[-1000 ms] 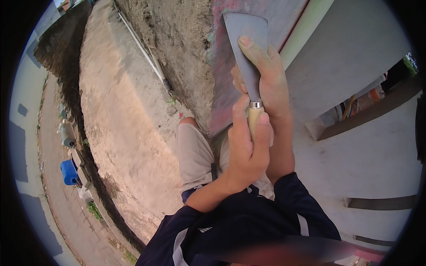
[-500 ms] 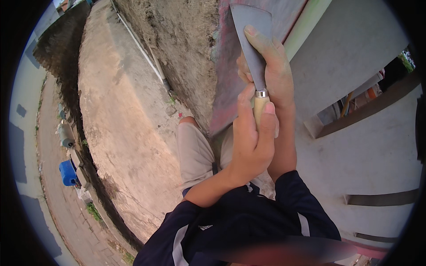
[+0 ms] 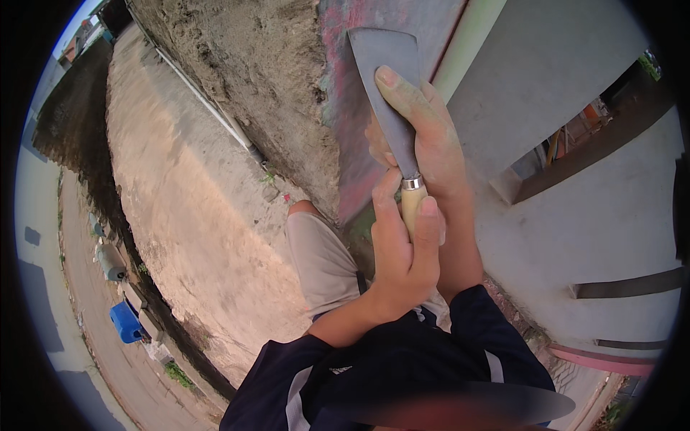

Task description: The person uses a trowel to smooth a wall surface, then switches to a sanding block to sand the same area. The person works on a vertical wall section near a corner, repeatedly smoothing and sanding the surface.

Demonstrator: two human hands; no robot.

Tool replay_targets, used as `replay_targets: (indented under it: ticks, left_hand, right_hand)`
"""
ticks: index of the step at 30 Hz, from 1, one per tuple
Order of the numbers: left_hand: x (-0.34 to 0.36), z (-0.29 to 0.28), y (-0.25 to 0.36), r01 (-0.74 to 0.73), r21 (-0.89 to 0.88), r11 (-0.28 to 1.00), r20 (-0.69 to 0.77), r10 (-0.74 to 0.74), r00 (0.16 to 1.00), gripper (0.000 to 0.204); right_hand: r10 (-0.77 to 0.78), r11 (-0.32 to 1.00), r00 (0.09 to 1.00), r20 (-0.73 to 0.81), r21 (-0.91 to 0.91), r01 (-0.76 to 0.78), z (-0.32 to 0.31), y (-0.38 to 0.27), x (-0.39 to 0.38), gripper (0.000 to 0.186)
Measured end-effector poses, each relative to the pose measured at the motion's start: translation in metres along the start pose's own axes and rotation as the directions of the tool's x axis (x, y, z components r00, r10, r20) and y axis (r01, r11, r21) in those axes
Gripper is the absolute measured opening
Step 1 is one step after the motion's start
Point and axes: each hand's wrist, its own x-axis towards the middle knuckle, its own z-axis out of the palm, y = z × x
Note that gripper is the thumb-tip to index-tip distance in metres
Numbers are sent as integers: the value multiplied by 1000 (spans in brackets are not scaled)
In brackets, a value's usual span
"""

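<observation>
A putty knife (image 3: 379,65) with a wide grey metal blade, a shiny collar and a pale wooden handle points up and away from me. Around its handle my left hand (image 3: 405,267) is closed, thumb lying along the wood. My right hand (image 3: 442,154) grips the blade: its thumb presses on the near face, and the fingers behind are partly hidden by the metal. Pale dust marks the right thumb and hand. Just beyond the blade stands a wall face (image 3: 359,151) with patchy pink and grey paint.
A rough bare wall section (image 3: 273,86) meets the painted face at a corner. A pale pipe (image 3: 208,108) runs along its foot beside the sunlit concrete ground (image 3: 180,215). To the right is a grey wall (image 3: 604,244) with openings. A blue container (image 3: 126,322) sits at far left.
The view has turned slightly, so the walls and knife sit further left in the picture. The knife also appears a little lower. Both hands keep the same hold.
</observation>
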Motion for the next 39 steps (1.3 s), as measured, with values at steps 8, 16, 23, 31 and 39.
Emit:
replay_targets:
  ticks: [8,16,23,31,39]
  left_hand:
    - [2,-1,4,49,-155,987,25,-46,999,43]
    - [-1,-12,11,37,-86,996,133,-25,991,44]
    - [-30,-17,-34,-9,-84,996,33,12,999,44]
    - [-33,-22,-57,7,-30,1000,-19,-8,1000,45]
    - [-35,-15,-51,-1,-63,998,-26,-1,1000,46]
  right_hand:
    - [-176,983,980,-95,-63,170,12,-1,1,36]
    - [-175,983,982,-71,-61,171,10,-1,-2,26]
    - [9,999,984,-179,-30,-14,-6,40,-19,28]
    - [34,991,998,-62,-129,-41,-25,55,-15,48]
    - [51,992,996,-75,-112,-59,-18,50,-15,33]
